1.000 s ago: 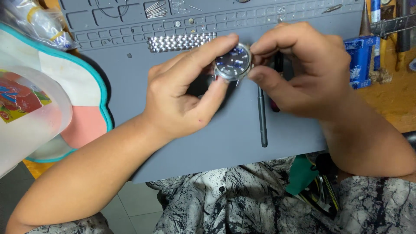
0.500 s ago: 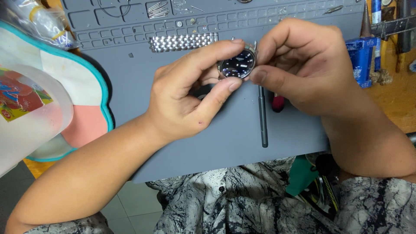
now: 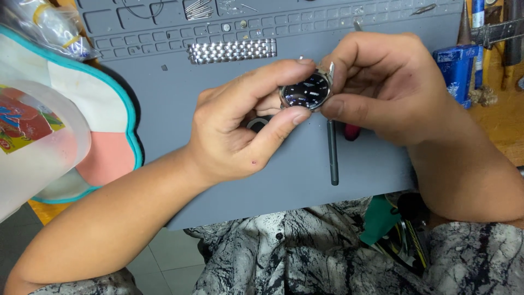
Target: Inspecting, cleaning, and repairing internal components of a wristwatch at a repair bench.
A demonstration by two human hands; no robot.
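Both hands pinch round steel watch case with dark dial (image 3: 305, 92): left hand (image 3: 240, 128), right hand (image 3: 382, 87), above grey worktop mat (image 3: 164, 109); steel bracelet strip (image 3: 232, 51) far-left of it

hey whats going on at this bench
A person holds a watch head with a dark dial in both hands above a grey work mat. The left hand pinches its rim between thumb and forefinger; the right hand grips the other side. A loose metal bracelet lies on the mat behind, apart from the watch. A slim dark tool lies on the mat under the hands.
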